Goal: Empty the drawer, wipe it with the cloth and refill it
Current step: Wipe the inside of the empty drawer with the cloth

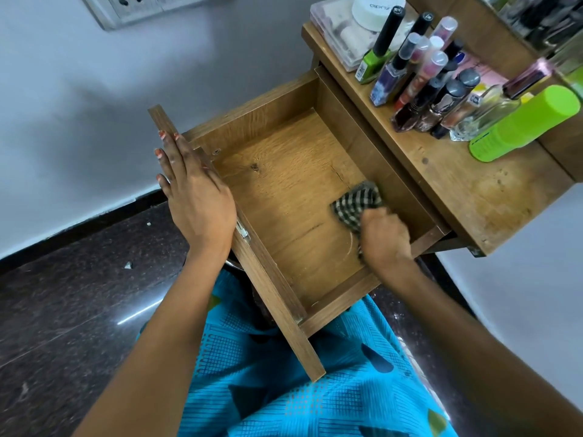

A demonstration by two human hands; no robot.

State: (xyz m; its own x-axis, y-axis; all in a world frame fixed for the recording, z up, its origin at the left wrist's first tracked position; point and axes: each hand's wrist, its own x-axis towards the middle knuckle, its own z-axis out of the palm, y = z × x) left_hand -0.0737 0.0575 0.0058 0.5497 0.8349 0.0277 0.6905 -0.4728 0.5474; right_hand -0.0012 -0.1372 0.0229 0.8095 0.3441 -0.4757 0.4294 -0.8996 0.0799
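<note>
The wooden drawer (277,184) is pulled out of the small table and holds nothing but the cloth. My right hand (383,236) grips a black-and-white checked cloth (358,201) and presses it on the drawer floor near the right wall. My left hand (192,190) lies flat, fingers straight, against the drawer's front panel at the left. On the table top (457,181) to the right stand several nail polish bottles (419,74), a glass perfume bottle (485,111) and a lime green bottle (523,124) lying on its side.
A clear plastic box (334,29) with a white jar (377,11) on it sits at the table's far end. A wall socket (126,4) is on the white wall. Dark stone floor (63,310) lies to the left; my blue patterned garment (299,389) is below the drawer.
</note>
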